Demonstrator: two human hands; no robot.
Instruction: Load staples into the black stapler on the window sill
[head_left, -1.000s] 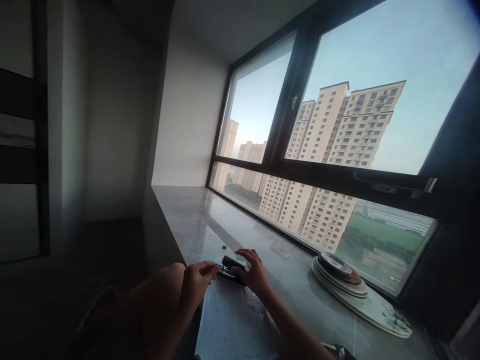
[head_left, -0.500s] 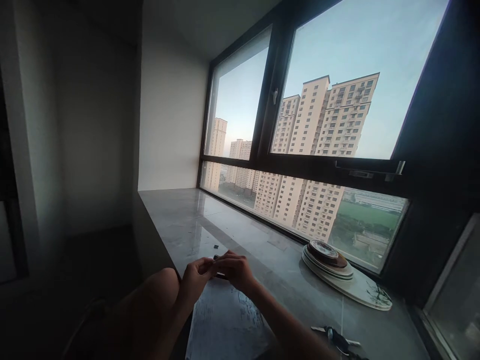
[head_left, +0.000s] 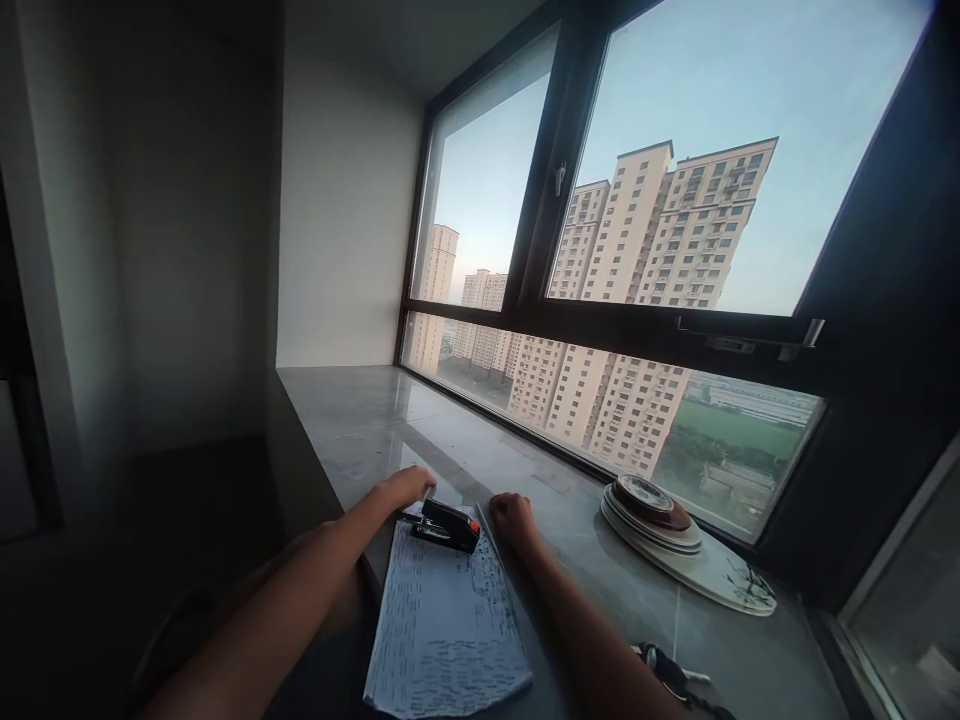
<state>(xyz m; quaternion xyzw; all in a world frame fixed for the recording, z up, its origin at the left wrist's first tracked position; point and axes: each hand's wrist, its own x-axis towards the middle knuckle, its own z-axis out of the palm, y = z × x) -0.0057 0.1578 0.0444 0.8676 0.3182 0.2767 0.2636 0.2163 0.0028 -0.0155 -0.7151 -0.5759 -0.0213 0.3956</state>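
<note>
A black stapler (head_left: pixel 444 527) with a red spot at one end lies across the top of a stack of printed paper (head_left: pixel 442 620). Just past the stapler, my left hand (head_left: pixel 406 488) reaches over the sill with its fingers closed together. Whatever is in those fingers is too small to make out. My right hand (head_left: pixel 513 512) rests curled on the sill by the paper's upper right edge, apart from the stapler, and nothing shows in it.
Plates and a round dial-like piece are stacked on a pale oval board (head_left: pixel 726 582) at the right, by the window. Keys (head_left: pixel 667 672) lie at the near right. The grey stone sill (head_left: pixel 341 400) drops off along its left edge.
My hands were together over a small dark object and have parted, left hand forward-left and right hand to the right. The stapler and the paper's printed face now show.
</note>
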